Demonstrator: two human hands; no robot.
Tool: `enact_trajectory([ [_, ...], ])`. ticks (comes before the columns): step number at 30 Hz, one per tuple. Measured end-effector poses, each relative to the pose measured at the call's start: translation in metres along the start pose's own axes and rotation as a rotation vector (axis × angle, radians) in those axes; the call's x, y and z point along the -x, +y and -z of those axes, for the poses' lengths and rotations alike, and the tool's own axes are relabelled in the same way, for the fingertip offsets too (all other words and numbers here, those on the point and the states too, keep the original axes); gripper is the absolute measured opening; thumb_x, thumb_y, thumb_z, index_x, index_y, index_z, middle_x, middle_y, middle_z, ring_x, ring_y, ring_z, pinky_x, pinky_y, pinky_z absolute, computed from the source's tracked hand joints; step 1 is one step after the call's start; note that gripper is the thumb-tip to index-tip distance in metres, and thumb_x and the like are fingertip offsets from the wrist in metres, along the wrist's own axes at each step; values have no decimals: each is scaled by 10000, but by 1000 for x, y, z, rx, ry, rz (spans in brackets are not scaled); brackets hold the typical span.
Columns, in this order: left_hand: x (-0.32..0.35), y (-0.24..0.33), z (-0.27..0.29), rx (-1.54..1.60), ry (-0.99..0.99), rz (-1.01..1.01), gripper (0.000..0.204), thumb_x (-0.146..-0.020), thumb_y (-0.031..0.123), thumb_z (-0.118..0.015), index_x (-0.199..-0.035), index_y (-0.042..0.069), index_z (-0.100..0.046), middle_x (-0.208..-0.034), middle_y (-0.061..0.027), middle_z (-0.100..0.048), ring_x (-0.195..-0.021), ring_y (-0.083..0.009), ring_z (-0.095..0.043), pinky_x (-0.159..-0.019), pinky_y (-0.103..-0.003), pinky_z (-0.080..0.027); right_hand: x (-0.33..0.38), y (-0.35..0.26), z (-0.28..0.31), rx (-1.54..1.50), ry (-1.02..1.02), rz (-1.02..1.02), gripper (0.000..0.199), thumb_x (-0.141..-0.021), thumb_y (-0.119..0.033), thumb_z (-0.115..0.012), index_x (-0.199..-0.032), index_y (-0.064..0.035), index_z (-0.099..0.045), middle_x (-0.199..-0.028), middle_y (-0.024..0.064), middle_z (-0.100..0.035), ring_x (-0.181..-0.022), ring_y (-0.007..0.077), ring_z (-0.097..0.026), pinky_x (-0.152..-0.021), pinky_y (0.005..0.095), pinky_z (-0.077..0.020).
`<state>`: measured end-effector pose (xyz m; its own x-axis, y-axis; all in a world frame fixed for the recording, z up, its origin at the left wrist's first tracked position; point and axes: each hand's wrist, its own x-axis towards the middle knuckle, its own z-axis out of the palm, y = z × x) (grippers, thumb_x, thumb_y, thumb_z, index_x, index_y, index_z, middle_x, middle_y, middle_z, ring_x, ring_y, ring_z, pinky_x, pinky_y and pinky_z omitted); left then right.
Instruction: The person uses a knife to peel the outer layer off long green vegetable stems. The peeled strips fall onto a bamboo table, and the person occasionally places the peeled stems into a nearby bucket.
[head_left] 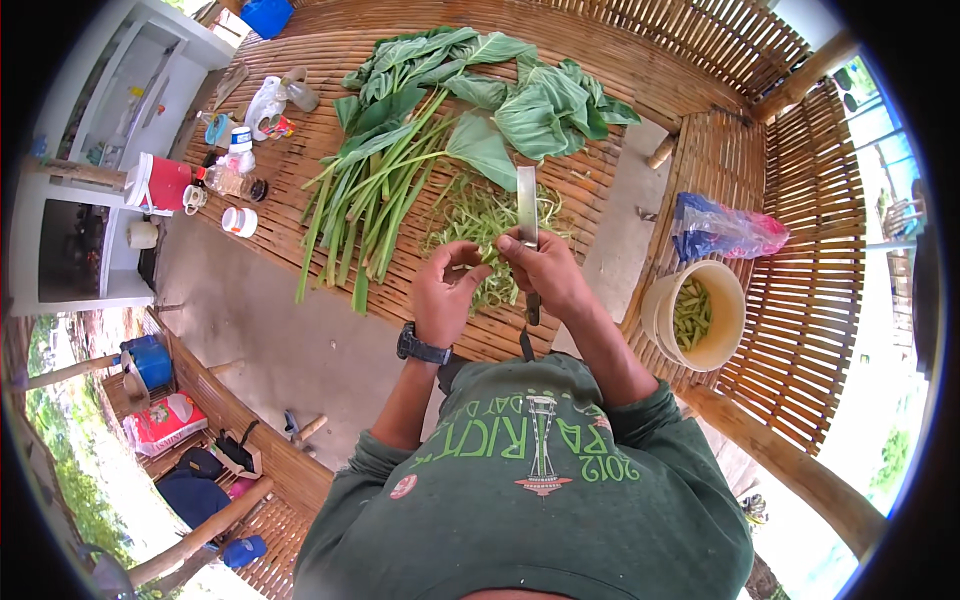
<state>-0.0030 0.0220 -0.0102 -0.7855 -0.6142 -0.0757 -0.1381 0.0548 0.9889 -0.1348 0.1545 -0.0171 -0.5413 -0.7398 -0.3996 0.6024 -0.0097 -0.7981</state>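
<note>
My right hand (550, 272) is wrapped round a knife (527, 200), its broad blade pointing away from me and its dark handle end showing below the palm. Across from it, my left hand (445, 300), with a black watch on the wrist, pinches a short piece of green stalk (487, 254) between thumb and fingers. The right fingertips meet that piece too. Beneath both hands lies a heap of pale green peelings (470, 215) on the bamboo table (285, 220). Long green stalks (390, 200) with big leaves (545, 105) spread beyond and to the left.
At my right, a cream bucket (735, 320) holding cut green pieces (691, 312) stands on a bamboo bench, near a blue and pink plastic bag (725, 228). Bottles, jars (240, 222) and a red cooler (165, 184) are at the left. A slatted backrest (815, 270) edges the right side.
</note>
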Motion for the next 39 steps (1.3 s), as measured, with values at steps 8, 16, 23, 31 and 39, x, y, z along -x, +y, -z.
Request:
enact_trajectory([
  [8,-1,-19,2,-53,-20,-139,213,-945,-97,-686,-1148,-35,-705,-1076,-72,-712,-979,-136,-703,-867,-280,-595,1,6,-9,-13,-4,-31,156,-1039,-212,-687,-1004,-60,-693,-665,-72,-527,-521,31,-397,-474,247,-293],
  [16,-7,-6,22,192,67,-150,203,-942,-45,-740,-1135,10,-709,-1046,-58,-736,-907,-113,-693,-763,-261,-587,-26,38,18,219,156,-19,161,-1036,-211,-688,-992,-56,-688,-684,-61,-547,-506,26,-384,-452,240,-281],
  [23,-10,24,88,422,283,-165,185,-1018,35,-667,-1203,34,-678,-1140,-111,-739,-939,-189,-721,-746,-321,-617,-72,102,122,813,471,228,285,-973,-278,-716,-1044,-2,-733,-786,125,-709,-741,277,-673,-718,421,-515],
  [31,-6,54,106,286,396,-283,209,-1031,49,-655,-1236,11,-643,-1153,-105,-726,-949,-191,-732,-675,-284,-582,-68,95,116,1510,458,218,467,-1006,-332,-650,-1381,-53,-622,-1168,223,-689,-1038,410,-698,-876,522,-550],
  [39,-5,39,68,192,336,-319,248,-982,-46,-684,-1222,-18,-630,-1256,-152,-692,-1086,-178,-699,-895,-288,-581,9,-16,-36,824,48,455,429,-1044,-290,-618,-1394,-43,-608,-1094,191,-677,-911,347,-698,-798,447,-557],
])
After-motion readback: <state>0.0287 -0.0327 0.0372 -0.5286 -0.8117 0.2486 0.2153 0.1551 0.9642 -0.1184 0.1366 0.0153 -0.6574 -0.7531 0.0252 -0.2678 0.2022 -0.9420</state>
